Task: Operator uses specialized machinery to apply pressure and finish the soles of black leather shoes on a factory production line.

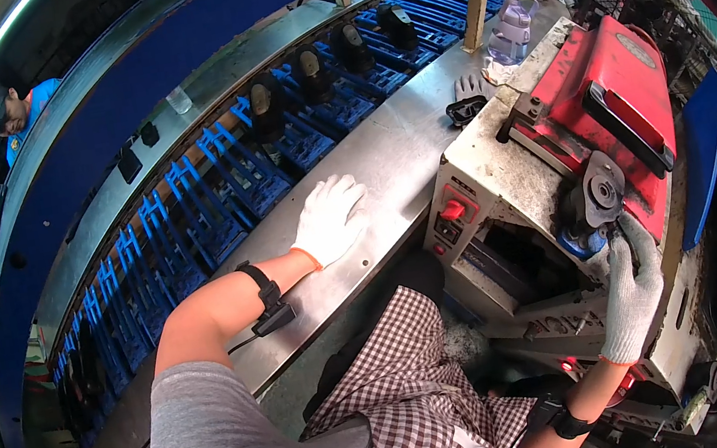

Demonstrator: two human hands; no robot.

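My left hand (332, 219), in a white knit glove, lies palm down on the metal bench top (407, 144), fingers stretched out and nothing in them. At the right, my right hand (635, 286), also gloved, reaches up to the front of a red-topped machine (613, 98). Its fingers are extended, their tips beside a dark round disc-shaped part (602, 188) and a blue piece (582, 241) under it. Whether the fingertips press on these parts is hard to see. A black handle bar (629, 128) runs along the red cover.
Beyond the bench, blue slatted racks (226, 174) carry several dark shoe-shaped pieces (351, 47). A clear purple bottle (512, 29), a grey glove (470, 87) and a small black item (464, 112) sit near the machine. A red switch (454, 210) faces me. Another person (22, 112) stands far left.
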